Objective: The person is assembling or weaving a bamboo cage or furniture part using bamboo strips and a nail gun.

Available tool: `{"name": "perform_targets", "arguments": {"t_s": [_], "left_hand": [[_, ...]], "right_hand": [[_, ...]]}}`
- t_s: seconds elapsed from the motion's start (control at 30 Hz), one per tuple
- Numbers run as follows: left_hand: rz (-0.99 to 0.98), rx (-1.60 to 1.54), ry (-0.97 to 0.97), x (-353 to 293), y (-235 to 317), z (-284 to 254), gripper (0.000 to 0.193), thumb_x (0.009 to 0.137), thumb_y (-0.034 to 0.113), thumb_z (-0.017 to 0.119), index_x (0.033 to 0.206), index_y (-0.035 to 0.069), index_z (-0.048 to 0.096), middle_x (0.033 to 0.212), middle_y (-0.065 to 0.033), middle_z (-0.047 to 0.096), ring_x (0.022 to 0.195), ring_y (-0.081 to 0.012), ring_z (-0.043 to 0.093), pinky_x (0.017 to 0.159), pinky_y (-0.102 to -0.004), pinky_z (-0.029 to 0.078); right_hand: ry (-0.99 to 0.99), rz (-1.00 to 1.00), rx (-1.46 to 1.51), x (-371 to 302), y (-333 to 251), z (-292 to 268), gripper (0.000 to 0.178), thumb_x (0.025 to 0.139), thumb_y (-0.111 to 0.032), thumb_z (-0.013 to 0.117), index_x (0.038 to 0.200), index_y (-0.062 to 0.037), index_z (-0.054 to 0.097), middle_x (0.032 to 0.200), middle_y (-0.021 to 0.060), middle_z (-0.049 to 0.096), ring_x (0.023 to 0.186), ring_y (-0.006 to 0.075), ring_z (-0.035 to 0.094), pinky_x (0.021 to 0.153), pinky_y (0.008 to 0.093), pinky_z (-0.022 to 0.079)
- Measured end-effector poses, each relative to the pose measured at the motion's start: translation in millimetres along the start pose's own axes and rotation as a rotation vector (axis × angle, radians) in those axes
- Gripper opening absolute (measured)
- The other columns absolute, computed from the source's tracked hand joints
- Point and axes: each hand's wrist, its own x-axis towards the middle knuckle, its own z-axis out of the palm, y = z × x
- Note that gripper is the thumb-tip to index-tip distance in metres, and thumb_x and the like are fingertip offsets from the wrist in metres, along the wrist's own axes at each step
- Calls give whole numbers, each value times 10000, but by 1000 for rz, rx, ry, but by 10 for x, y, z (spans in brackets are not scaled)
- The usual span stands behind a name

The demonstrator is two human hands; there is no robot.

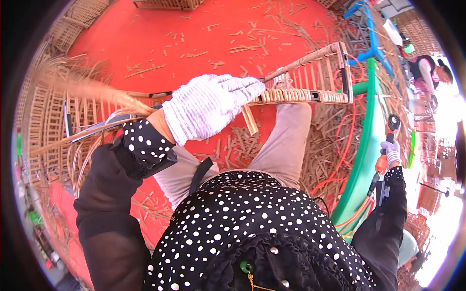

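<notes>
My left hand, in a white glove, is closed over a rail of a metal frame wrapped in tan wicker strips. Its fingers press together along the wrapped part; the underside of the grip is hidden. A short strip end sticks out below the rail by the fingertips. Long loose strips, partly blurred, trail left from beside my wrist. Far to the right, my right hand, gloved too, grips an orange and black hand tool with a hose at its lower end.
Beside my right leg stands a green bench-like edge, with a blue frame beyond it. Cut strip pieces litter the red floor. Woven wicker panels stand at left. Another person bends down at far right.
</notes>
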Motion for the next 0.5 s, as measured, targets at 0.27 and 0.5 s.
{"name": "perform_targets", "arguments": {"t_s": [0.27,0.5], "left_hand": [[-818,-759,-85,371,168,75,176,767,165,663,878,50,591,822,-53,643,736,-129,607,687,-264,473],[-677,-613,-229,409,135,-138,162,749,183,636,767,39,564,685,4,514,648,-79,464,590,-247,386]], "right_hand": [[-55,-70,285,594,273,113,259,728,-149,667,942,-40,570,720,27,570,566,145,541,484,251,430],[369,157,-70,190,1417,-702,533,740,-456,618,1042,-17,600,863,99,619,778,174,571,680,311,454]]}}
